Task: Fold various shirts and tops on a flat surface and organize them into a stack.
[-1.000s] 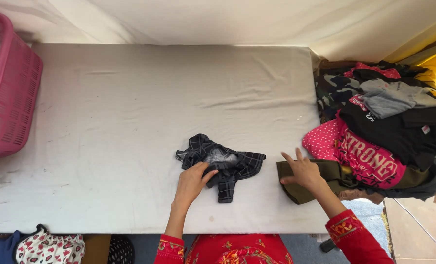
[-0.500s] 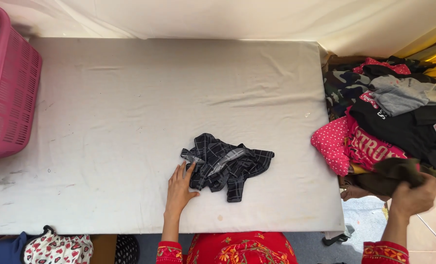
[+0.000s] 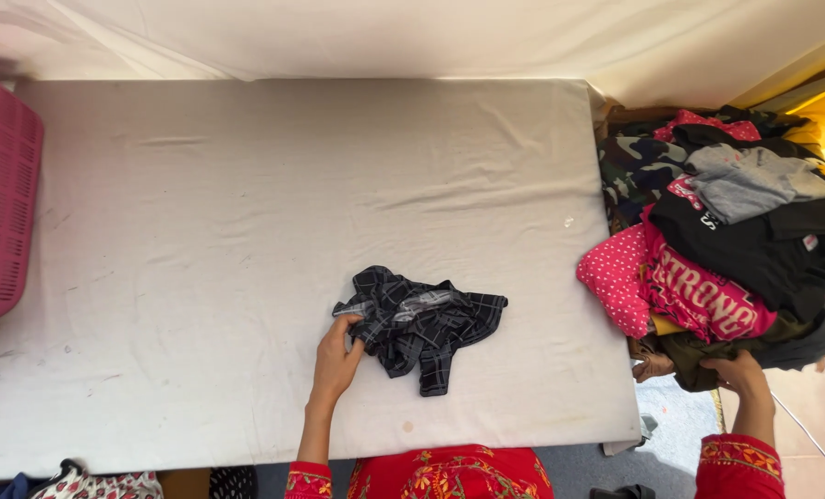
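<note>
A crumpled dark plaid garment [image 3: 421, 325] lies near the front edge of the white-covered table [image 3: 246, 231]. My left hand [image 3: 336, 359] rests on the cloth with its fingers touching the garment's left edge. My right hand [image 3: 738, 372] is off the table's right side, tucked under the heap of clothes [image 3: 736, 231] and gripping an olive-brown garment [image 3: 699, 354] at the bottom of the heap. Red embroidered sleeves cover both my wrists.
A pink plastic laundry basket [image 3: 1, 203] stands on the table's left end. The heap at the right holds pink, black, grey and camouflage clothes. More patterned fabric [image 3: 98, 485] lies below the table's front left edge. A white sheet hangs behind.
My right hand has carried the olive-brown garment off the table's front right corner to the bottom of the heap. The left hand has stayed at the plaid garment.
</note>
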